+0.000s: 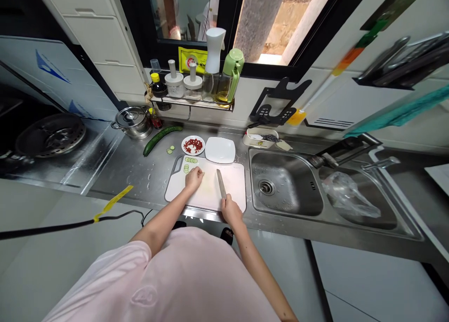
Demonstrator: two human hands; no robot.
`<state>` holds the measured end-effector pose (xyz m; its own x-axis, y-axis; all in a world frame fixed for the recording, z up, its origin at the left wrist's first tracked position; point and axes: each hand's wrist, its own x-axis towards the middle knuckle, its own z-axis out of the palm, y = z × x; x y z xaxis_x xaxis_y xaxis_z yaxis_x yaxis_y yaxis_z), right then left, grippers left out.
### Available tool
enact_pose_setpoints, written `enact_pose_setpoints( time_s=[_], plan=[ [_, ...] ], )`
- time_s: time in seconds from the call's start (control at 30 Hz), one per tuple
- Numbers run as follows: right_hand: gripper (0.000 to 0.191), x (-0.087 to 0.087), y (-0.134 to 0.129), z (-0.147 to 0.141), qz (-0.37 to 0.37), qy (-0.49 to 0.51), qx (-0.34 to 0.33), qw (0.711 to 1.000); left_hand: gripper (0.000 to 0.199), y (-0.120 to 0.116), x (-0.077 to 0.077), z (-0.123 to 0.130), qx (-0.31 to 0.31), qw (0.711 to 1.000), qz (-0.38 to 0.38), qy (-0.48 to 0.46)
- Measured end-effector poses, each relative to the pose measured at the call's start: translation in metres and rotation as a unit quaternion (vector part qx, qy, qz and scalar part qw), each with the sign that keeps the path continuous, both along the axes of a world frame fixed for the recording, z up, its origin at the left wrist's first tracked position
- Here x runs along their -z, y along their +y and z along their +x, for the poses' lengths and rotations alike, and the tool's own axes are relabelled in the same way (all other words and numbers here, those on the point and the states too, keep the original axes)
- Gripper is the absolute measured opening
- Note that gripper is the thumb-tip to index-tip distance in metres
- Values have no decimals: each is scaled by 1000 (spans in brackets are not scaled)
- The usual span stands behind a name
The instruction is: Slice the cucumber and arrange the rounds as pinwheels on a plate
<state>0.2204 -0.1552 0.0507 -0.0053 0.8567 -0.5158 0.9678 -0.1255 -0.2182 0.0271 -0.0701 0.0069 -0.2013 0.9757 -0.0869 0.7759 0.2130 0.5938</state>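
Note:
My right hand (pixel 232 211) grips a kitchen knife (pixel 221 183) by its handle, the blade pointing away from me above the white cutting board (pixel 229 172). Over the board's left half, my left hand (pixel 194 178) is closed with its fingertips pinched together. A small pale bit shows at those fingertips, too small to name. Just beyond this hand, thin cucumber slices (pixel 191 160) lie in short overlapping rows at the board's upper left. Behind the board stand a small white plate of chopped red pieces (pixel 193 146) and a square white plate (pixel 220 150).
A whole cucumber (pixel 162 139) and cut cucumber ends (pixel 170 150) lie left of the plates. A lidded steel pot (pixel 132 122) stands farther left. To the right is a double sink (pixel 286 184) with a plastic bag (pixel 347 196). A shelf of condiments (pixel 192 101) hangs behind.

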Motion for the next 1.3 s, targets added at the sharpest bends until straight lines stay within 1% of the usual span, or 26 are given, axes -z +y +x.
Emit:
enact_pose_setpoints(
  time_s=[0.17,0.23,0.3,0.4,0.5,0.6,0.7,0.8,0.87,1.03,1.17,1.3],
  plan=[
    [29,-4,1,-2,-2,1,-8,1000,11,-5,-4,-2,-40,995,0,-94],
    [29,-6,1,-2,-8,-4,-9,1000,10,-10,-5,-6,-37,993,4,-112],
    [30,-7,1,-2,-11,-9,-12,1000,8,-16,-6,-13,-16,993,5,-116],
    [31,-6,1,-2,-12,-15,-15,1000,7,-25,-8,-27,18,995,7,-95],
    [31,-3,2,-2,-13,-12,-16,1000,8,-31,-9,-44,30,998,9,-59],
    [31,0,2,-1,-15,-9,-17,1000,10,-30,-9,-59,11,1000,1,-22],
    [30,2,2,-1,-7,-7,-22,1000,13,-24,-8,-68,-27,1000,-12,5],
    [29,2,1,-1,0,-3,-24,1000,16,-19,-7,-71,-59,998,-21,23],
    [29,3,1,0,2,-1,-24,1000,18,-16,-6,-71,-68,997,-22,37],
    [28,4,2,2,-6,7,-25,1000,18,-13,-8,-73,-74,994,-29,76],
    [28,1,3,1,-9,9,-28,1000,18,-12,-11,-74,-65,991,-45,108],
    [28,-1,3,1,-8,10,-30,999,18,-11,-13,-73,-62,990,-55,117]
  ],
)
